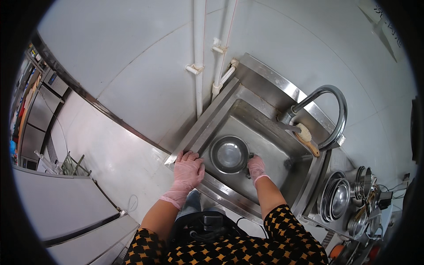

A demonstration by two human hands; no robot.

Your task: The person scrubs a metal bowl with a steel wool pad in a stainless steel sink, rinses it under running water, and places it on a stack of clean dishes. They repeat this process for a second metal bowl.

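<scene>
Before me is a stainless steel sink point(265, 132). A round metal bowl point(229, 154) sits inside it, near the left side of the basin floor. My left hand point(188, 170), in a thin pink glove, has its fingers curled over the sink's rim at the front left corner. Also gloved in pink, my right hand point(257, 168) is down in the basin, just right of the bowl. It grips a dark scourer point(250, 155), mostly hidden under the fingers. Whether the scourer touches the bowl's outside I cannot tell.
A curved chrome faucet point(341, 109) arches over the back right. Beside its base lies a wooden-handled brush point(306, 137). Nested metal bowls point(336, 198) and pots point(361, 182) crowd the right side. White pipes point(199, 59) run down the wall behind. A white-topped unit point(63, 205) stands at left.
</scene>
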